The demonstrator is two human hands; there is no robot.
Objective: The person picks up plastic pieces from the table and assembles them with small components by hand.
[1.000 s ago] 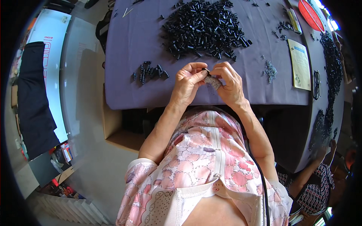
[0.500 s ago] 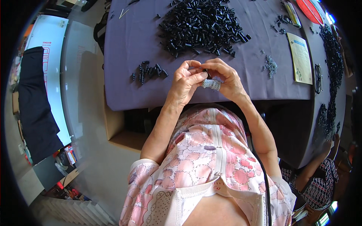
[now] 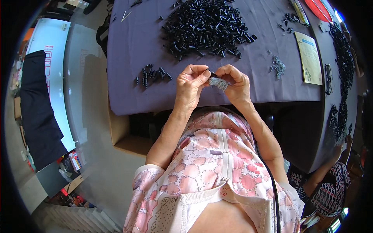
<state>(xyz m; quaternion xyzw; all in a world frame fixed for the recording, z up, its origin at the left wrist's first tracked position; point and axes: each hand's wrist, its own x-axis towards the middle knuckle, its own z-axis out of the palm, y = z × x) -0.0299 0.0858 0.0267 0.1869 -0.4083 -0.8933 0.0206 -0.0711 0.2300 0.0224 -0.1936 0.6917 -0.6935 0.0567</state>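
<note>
Head cam, left fisheye of a pair, is looking steeply down from the wearer's head, facing over the purple tablecloth (image 3: 268, 23). Floral top (image 3: 202, 155) is sitting closest, left hand (image 3: 189, 86) and right hand (image 3: 237, 86) farther off, upper middle; edges are bending rimward.

Straight-up dusty purple for the counter (image 3: 132, 93), honestly closer to grey in spots. Solid black on the big pile of little cylinders (image 3: 206, 31), same deal for the smaller cluster (image 3: 151, 75) and the tiny held part (image 3: 211, 73). Speckled silvery grey on the curved band (image 3: 218, 83), bluish grey for the heap of small bits (image 3: 278, 68). Pale yellow with a blue stripe on the booklet (image 3: 309, 60). Way louder with the shirt (image 3: 194, 155): pink and reddish blotches all over white, plus a cream, hole-patterned collar (image 3: 167, 211). Plain black for the cloth (image 3: 39, 108), white with red print for the panel (image 3: 54, 31).
</note>
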